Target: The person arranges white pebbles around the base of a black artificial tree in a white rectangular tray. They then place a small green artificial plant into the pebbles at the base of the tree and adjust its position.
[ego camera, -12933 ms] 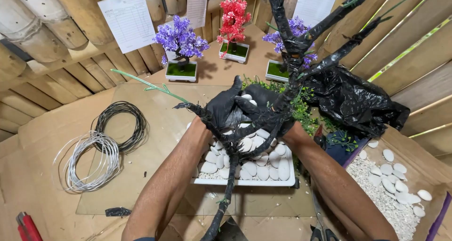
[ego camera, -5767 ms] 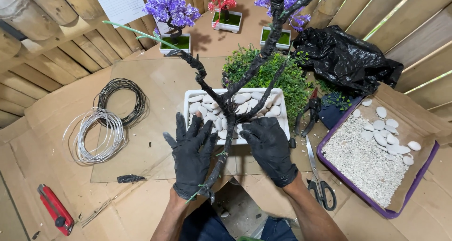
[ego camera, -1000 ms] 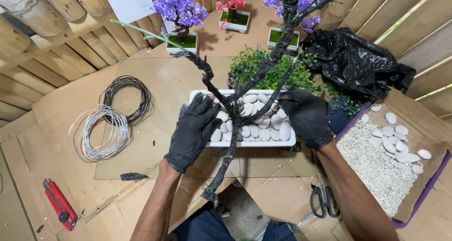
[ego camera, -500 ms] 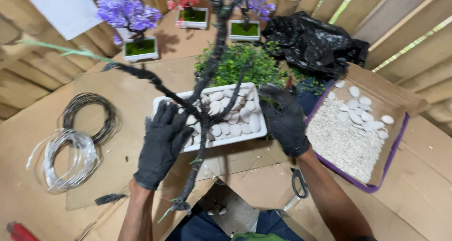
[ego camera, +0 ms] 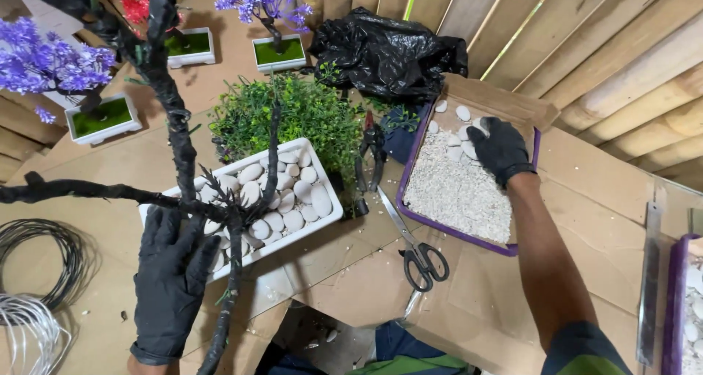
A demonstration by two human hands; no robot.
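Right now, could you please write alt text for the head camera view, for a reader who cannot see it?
A black-gloved left hand steadies a black artificial tree trunk against a white planter filled with white stones, while the gloved right hand reaches into a purple tray of gravel and pebbles. Scissors lie between them.

Matt black gloves, seemingly rubber, cover the left hand (ego camera: 172,280) and right hand (ego camera: 499,149). By the left fingers rises a rough, black-wrapped trunk (ego camera: 183,151); under the right fingertips lie smooth white pebbles (ego camera: 463,113) over gritty pale gravel (ego camera: 458,192).
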